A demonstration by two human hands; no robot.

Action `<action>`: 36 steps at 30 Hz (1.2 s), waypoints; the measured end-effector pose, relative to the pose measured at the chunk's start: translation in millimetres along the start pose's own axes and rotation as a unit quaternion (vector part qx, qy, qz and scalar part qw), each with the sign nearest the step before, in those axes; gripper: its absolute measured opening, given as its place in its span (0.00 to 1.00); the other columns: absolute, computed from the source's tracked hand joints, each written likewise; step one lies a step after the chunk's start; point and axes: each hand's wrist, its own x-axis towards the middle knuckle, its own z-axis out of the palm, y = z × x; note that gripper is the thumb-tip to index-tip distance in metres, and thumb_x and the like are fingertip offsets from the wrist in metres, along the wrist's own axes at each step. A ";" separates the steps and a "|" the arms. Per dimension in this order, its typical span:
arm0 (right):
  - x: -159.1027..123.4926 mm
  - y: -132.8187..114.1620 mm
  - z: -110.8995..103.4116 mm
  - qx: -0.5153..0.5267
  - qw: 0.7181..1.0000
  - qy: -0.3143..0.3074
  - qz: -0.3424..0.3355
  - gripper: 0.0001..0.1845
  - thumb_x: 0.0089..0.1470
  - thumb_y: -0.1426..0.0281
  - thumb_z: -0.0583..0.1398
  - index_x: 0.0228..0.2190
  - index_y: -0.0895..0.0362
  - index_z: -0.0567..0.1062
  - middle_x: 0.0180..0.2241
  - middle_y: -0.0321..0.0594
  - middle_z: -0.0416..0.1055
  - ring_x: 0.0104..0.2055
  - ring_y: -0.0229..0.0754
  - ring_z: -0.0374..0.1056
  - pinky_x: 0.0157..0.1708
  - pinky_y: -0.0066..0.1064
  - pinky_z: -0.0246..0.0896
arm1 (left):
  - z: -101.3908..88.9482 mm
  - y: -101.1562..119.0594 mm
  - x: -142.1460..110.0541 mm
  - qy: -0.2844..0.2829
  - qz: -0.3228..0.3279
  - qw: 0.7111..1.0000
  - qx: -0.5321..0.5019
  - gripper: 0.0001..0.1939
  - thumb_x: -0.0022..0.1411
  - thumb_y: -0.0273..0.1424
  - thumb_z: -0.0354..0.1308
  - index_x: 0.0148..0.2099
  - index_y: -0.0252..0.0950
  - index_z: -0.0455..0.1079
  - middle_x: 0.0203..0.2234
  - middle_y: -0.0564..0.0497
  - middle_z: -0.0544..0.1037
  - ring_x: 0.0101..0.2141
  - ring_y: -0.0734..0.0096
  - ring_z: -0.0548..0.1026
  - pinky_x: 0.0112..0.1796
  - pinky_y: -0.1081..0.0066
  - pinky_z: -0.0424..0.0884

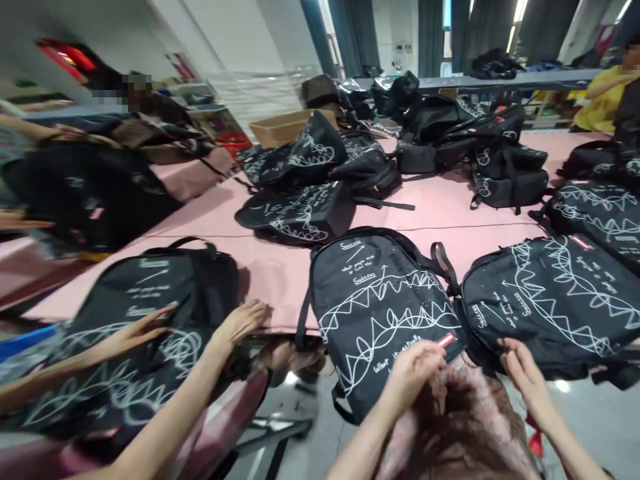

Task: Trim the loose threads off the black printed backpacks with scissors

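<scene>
A black backpack (370, 313) with white scribbled lines and lettering lies at the pink table's edge in front of me, its lower part hanging past the edge. My left hand (417, 367) is over its lower right corner, fingers closed beside a small red label (447, 340). Whether they pinch the fabric or a thread is hidden. To the right, my right hand (523, 370) has its thumb and fingers drawn together by the edge of a second printed backpack (545, 300). Anything between those fingertips is too small to make out.
On the left, another person's hands (243, 320) rest by a similar backpack (150, 287). More black backpacks (300, 213) are heaped across the pink table (273, 267). A cardboard box (287, 127) stands farther back. Another person in yellow (603, 93) is at the far right.
</scene>
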 end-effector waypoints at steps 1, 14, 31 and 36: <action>-13.2 5.2 1.3 0.004 1.000 -0.019 0.014 0.22 0.48 0.51 0.57 0.37 0.54 0.72 0.33 0.40 0.71 0.34 0.42 0.68 0.29 0.29 0.64 | -4.8 6.0 11.1 0.026 0.052 0.996 0.070 0.11 0.54 0.38 0.56 0.35 0.36 0.73 0.28 0.48 0.76 0.29 0.68 0.71 0.33 0.70 0.66; -31.1 -11.9 44.4 0.050 0.995 -0.056 0.062 0.18 0.48 0.52 0.56 0.29 0.55 0.67 0.16 0.28 0.56 0.18 0.36 0.55 0.18 0.26 0.52 | 3.9 8.7 98.7 -0.120 0.171 0.919 0.335 0.04 0.49 0.28 0.59 0.24 0.40 0.75 0.23 0.52 0.74 0.30 0.68 0.70 0.33 0.72 0.63; 0.1 -30.9 51.6 -0.062 0.991 -0.117 -0.013 0.10 0.54 0.62 0.52 0.26 0.55 0.65 0.18 0.28 0.55 0.20 0.34 0.52 0.20 0.23 0.49 | 2.8 -3.0 96.9 -0.080 0.143 0.940 0.299 0.04 0.49 0.30 0.59 0.26 0.37 0.75 0.25 0.52 0.72 0.27 0.72 0.69 0.30 0.74 0.63; -0.6 -29.7 50.9 -0.081 0.989 -0.116 -0.046 0.11 0.55 0.62 0.52 0.26 0.55 0.65 0.19 0.29 0.58 0.21 0.34 0.55 0.23 0.24 0.52 | 4.6 -7.3 94.4 -0.053 0.138 0.950 0.275 0.03 0.48 0.29 0.60 0.26 0.37 0.75 0.24 0.53 0.72 0.28 0.72 0.69 0.31 0.74 0.63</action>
